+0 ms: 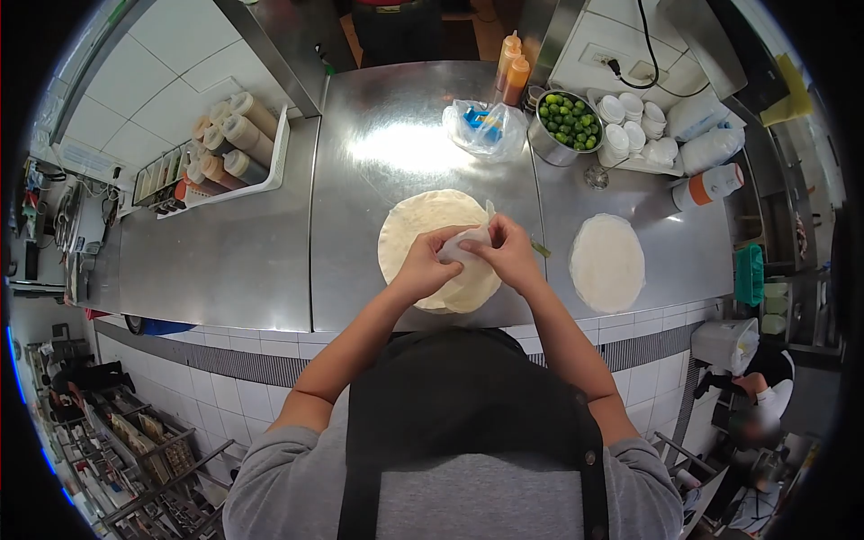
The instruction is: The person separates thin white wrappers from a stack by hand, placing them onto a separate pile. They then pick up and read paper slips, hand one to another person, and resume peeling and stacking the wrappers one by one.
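Both my hands are together over a large pale round of flat dough [409,225] on the steel counter. Between them is a thin whitish sheet [463,250], crumpled, with a corner sticking up past the fingers. My left hand [430,263] pinches its left side, thumb toward me. My right hand [506,252] closes on its right side, thumb lying across the sheet. A small green strip [540,247] shows just beyond my right hand. To the right, apart from both hands, lies another whitish round [607,264] with an uneven edge.
A metal pot of limes [558,155], white cups [633,135] and an orange-and-white bottle [709,187] stand back right. Squeeze bottles [515,79] and a plastic bag [484,135] are behind the dough. A white tray [270,180] of sauce bottles sits left. Another person [396,31] stands across the counter.
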The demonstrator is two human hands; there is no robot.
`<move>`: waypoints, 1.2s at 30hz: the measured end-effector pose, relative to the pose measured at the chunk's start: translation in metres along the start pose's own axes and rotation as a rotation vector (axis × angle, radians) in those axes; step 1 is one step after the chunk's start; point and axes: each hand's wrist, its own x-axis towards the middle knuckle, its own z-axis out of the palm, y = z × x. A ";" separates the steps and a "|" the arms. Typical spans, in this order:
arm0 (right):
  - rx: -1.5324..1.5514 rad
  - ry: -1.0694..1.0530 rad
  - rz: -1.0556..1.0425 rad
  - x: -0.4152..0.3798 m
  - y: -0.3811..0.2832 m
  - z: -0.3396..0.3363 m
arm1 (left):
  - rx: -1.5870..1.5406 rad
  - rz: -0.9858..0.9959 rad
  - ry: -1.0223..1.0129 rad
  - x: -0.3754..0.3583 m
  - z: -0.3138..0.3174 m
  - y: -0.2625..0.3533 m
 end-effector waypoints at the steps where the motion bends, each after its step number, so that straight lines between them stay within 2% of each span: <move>1: 0.048 -0.118 0.081 0.000 -0.002 -0.003 | -0.029 -0.023 0.014 0.000 0.000 0.001; 3: 0.095 -0.140 0.065 -0.002 0.002 -0.006 | -0.057 -0.044 0.028 -0.001 0.001 0.006; 5: 0.142 -0.167 0.050 -0.004 0.004 -0.008 | 0.087 0.007 0.042 -0.001 0.001 0.011; 6: 0.020 -0.195 -0.013 -0.004 0.002 -0.010 | 0.089 0.009 0.044 0.000 0.001 0.011; 7: -0.101 -0.221 -0.074 -0.004 0.000 -0.011 | 0.227 0.030 0.049 0.002 0.001 0.011; 8: -0.100 -0.221 -0.075 -0.005 -0.003 -0.012 | 0.365 0.050 0.053 0.003 0.001 0.012; 11: -0.079 -0.256 -0.147 -0.007 -0.015 -0.015 | 0.406 0.145 0.066 0.006 -0.008 0.014; 12: 0.063 -0.207 -0.099 -0.007 -0.014 -0.016 | 0.406 0.146 0.066 0.006 -0.011 0.017; 13: 0.205 -0.158 -0.051 -0.006 -0.012 -0.017 | 0.297 0.044 0.143 0.006 -0.015 0.021; 15: 0.115 -0.089 -0.012 0.002 0.009 -0.023 | 0.187 -0.087 0.274 0.005 -0.017 0.029; 17: 0.026 -0.021 0.028 0.006 0.031 -0.018 | 0.206 -0.049 0.296 0.007 -0.013 0.017; 19: 0.129 -0.041 -0.098 0.002 0.031 -0.007 | 0.226 -0.011 0.316 0.006 -0.009 0.015; 20: 0.130 -0.040 -0.097 0.002 0.032 -0.004 | 0.276 0.016 0.258 0.005 -0.007 0.014; 22: 0.205 0.099 -0.018 -0.003 0.000 -0.003 | 0.326 0.041 0.197 0.002 -0.002 0.016; 26: 0.185 -0.005 -0.060 0.010 0.005 -0.015 | 0.269 0.158 0.090 0.000 -0.004 0.019; 28: 0.281 -0.305 -0.040 0.009 -0.002 -0.026 | 0.288 0.212 0.072 -0.002 -0.010 0.024; 29: 0.281 -0.304 -0.042 0.010 -0.001 -0.026 | 0.136 0.028 0.206 -0.004 -0.013 0.028; 30: 0.340 -0.206 -0.060 0.012 0.001 -0.025 | -0.019 -0.157 0.338 -0.006 -0.017 0.031; 31: 0.399 -0.110 -0.077 0.013 0.002 -0.025 | -0.005 -0.025 0.403 -0.003 -0.025 0.019; 35: 0.462 -0.135 -0.046 0.004 -0.004 -0.015 | 0.045 0.006 0.388 0.000 -0.031 0.006; 36: 0.305 -0.155 -0.158 0.004 -0.004 -0.011 | 0.167 0.055 0.307 -0.002 -0.030 0.013</move>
